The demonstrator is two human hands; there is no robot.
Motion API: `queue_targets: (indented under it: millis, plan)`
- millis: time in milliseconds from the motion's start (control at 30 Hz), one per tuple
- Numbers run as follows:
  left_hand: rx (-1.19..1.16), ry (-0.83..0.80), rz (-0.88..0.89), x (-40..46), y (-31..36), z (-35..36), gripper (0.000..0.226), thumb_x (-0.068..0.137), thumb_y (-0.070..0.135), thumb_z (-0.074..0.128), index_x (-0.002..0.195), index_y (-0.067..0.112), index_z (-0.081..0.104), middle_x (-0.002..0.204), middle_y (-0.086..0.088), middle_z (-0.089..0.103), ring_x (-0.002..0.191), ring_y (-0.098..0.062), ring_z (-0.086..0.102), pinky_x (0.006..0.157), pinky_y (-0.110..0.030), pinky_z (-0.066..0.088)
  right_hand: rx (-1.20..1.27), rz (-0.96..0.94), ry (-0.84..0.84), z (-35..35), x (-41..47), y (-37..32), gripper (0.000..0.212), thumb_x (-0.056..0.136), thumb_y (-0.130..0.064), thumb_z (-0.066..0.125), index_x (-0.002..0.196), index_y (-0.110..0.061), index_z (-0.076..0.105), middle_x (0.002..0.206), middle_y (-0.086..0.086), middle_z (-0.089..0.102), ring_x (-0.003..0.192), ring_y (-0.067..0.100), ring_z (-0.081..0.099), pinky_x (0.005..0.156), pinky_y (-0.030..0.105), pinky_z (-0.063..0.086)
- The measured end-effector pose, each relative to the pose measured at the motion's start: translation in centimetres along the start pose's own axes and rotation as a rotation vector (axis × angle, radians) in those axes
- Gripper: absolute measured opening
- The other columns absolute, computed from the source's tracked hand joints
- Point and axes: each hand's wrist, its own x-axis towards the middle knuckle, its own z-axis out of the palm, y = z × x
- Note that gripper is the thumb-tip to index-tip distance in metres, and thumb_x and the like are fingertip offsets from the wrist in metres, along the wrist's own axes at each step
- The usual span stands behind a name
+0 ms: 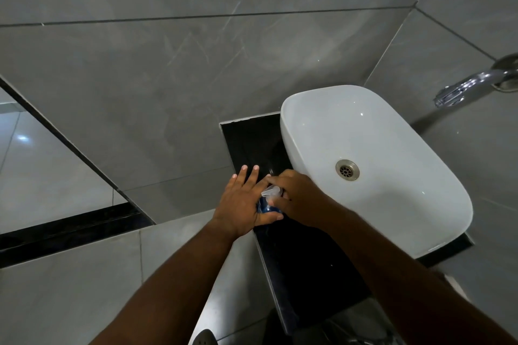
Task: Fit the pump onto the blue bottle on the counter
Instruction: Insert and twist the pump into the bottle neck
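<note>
The blue bottle [265, 207] stands on the black counter [302, 260], mostly hidden between my hands. My left hand [241, 202] wraps its left side, thumb across the front and fingers partly spread behind. A clear plastic pump [270, 192] sits at the bottle's top. My right hand [297, 199] is closed over the pump from the right, fingers pinching it. How far the pump sits on the neck is hidden.
A white vessel basin [392, 204] with a metal drain [347, 170] fills the counter right of the bottle. A chrome tap [473, 87] juts from the grey tiled wall at right. The counter's left edge drops off beside my left hand.
</note>
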Motion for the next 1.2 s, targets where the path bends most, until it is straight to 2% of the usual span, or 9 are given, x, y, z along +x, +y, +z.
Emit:
queue_targets:
  millis: [133, 300, 500, 667, 767, 867, 1000, 1100, 1200]
  plan:
    - [0.004, 0.016, -0.006, 0.1, -0.1, 0.3, 0.100, 0.071, 0.091, 0.026, 0.151, 0.031, 0.018, 0.162, -0.007, 0.010, 0.148, -0.028, -0.005, 0.115, -0.044, -0.003, 0.127, 0.002, 0.137, 1.3, -0.6, 1.0, 0.044, 0.084, -0.025, 0.066, 0.123, -0.010, 0.056, 0.112, 0.013, 0.063, 0.091, 0.017, 0.059, 0.081, 0.021, 0.046]
    - [0.003, 0.031, -0.011, 0.1, -0.1, 0.4, 0.101, 0.072, 0.090, 0.026, 0.151, 0.028, 0.021, 0.162, -0.007, 0.011, 0.148, -0.028, -0.004, 0.115, -0.044, -0.004, 0.164, 0.060, 0.176, 2.3, -0.7, 1.5, 0.030, 0.082, -0.022, 0.067, 0.108, -0.008, 0.064, 0.096, 0.012, 0.064, 0.074, 0.010, 0.051, 0.059, 0.004, 0.031]
    - [0.002, 0.028, -0.022, 0.2, 0.0, 0.4, 0.102, 0.070, 0.090, 0.028, 0.150, 0.028, 0.024, 0.162, -0.008, 0.012, 0.148, -0.030, -0.005, 0.115, -0.047, -0.005, 0.169, 0.052, 0.289, 3.2, -0.9, 1.4, 0.013, 0.083, -0.017, 0.064, 0.092, -0.009, 0.066, 0.085, 0.008, 0.061, 0.070, 0.011, 0.052, 0.056, 0.004, 0.035]
    - [-0.028, 0.025, -0.026, 0.0, 0.3, 0.4, 0.100, 0.071, 0.088, 0.030, 0.150, 0.027, 0.026, 0.162, -0.009, 0.011, 0.148, -0.029, -0.005, 0.116, -0.048, -0.003, 0.278, 0.041, 0.315, 3.4, -1.4, 1.4, 0.022, 0.082, -0.016, 0.067, 0.104, -0.011, 0.065, 0.073, -0.015, 0.050, 0.062, -0.002, 0.051, 0.061, 0.007, 0.039]
    - [-0.027, 0.030, -0.030, -0.1, 0.2, 0.4, 0.102, 0.070, 0.091, 0.028, 0.150, 0.028, 0.025, 0.162, -0.009, 0.010, 0.148, -0.029, -0.005, 0.116, -0.049, -0.001, 0.309, 0.038, 0.324, 3.1, -1.7, 1.7, 0.045, 0.086, -0.024, 0.063, 0.128, -0.015, 0.051, 0.094, -0.003, 0.058, 0.077, 0.002, 0.054, 0.074, 0.019, 0.048]
    - [-0.033, 0.027, -0.026, -0.1, 0.2, 0.4, 0.100, 0.070, 0.091, 0.028, 0.150, 0.031, 0.024, 0.162, -0.009, 0.010, 0.148, -0.030, -0.005, 0.115, -0.046, -0.004, 0.118, -0.055, 0.263, 2.8, -1.6, 1.9, 0.042, 0.091, -0.027, 0.056, 0.129, -0.009, 0.051, 0.115, 0.013, 0.060, 0.101, 0.021, 0.058, 0.092, 0.032, 0.048]
    - [-0.031, 0.023, -0.043, -0.3, 0.3, 0.4, 0.103, 0.069, 0.092, 0.025, 0.151, 0.031, 0.022, 0.162, -0.009, 0.009, 0.148, -0.030, -0.006, 0.114, -0.045, -0.007, 0.142, -0.052, 0.196, 3.0, -1.3, 1.9, 0.044, 0.091, -0.020, 0.057, 0.130, -0.002, 0.048, 0.129, 0.018, 0.055, 0.117, 0.027, 0.053, 0.102, 0.029, 0.038]
    - [-0.061, -0.006, -0.060, -0.2, 0.4, 0.3, 0.103, 0.068, 0.092, 0.025, 0.152, 0.034, 0.012, 0.163, -0.009, 0.003, 0.148, -0.031, -0.005, 0.116, -0.050, -0.001, 0.166, -0.025, 0.278, 3.4, -1.7, 2.1, 0.048, 0.091, -0.026, 0.057, 0.135, -0.012, 0.043, 0.123, 0.010, 0.057, 0.108, 0.018, 0.056, 0.095, 0.029, 0.046]
    - [-0.185, -0.018, -0.063, -0.7, 0.2, 0.4, 0.112, 0.064, 0.093, 0.042, 0.151, 0.039, -0.005, 0.163, -0.004, -0.006, 0.147, -0.024, -0.008, 0.115, -0.048, -0.001, 0.276, 0.103, 0.317, 3.9, -2.0, 2.5, 0.057, 0.087, -0.031, 0.060, 0.138, -0.022, 0.038, 0.113, -0.002, 0.055, 0.088, 0.012, 0.059, 0.081, 0.026, 0.051]
